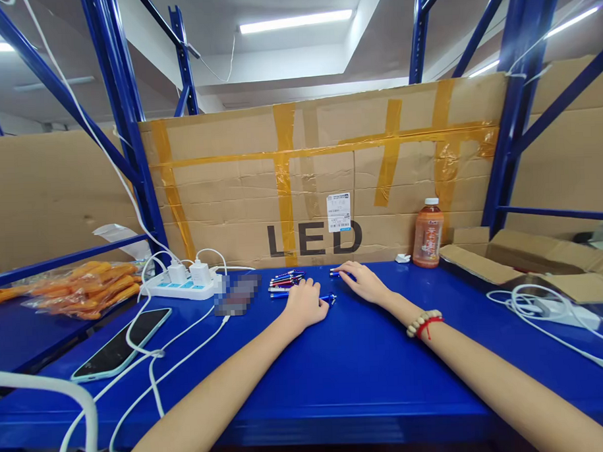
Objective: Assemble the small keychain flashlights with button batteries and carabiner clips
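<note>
Both my arms reach forward over the blue metal shelf top (345, 356). My left hand (304, 304) lies curled, knuckles up, fingers closed round a blue pen (328, 297) whose tip sticks out to the right. Just beyond it lies a small pile of pens (286, 280) in red, blue and purple. My right hand (363, 280) rests flat with fingers stretched toward the pile, its fingertips on another small blue pen (335, 273). A beaded bracelet with a red string (424, 323) is on my right wrist.
A white power strip (182, 286) with chargers and trailing white cables sits left, near a phone (122, 343) lying face up. Orange items in plastic bags (86, 286) lie far left. An orange drink bottle (428, 233) stands by the taped cardboard wall (329, 179). An open carton (525, 258) is at right.
</note>
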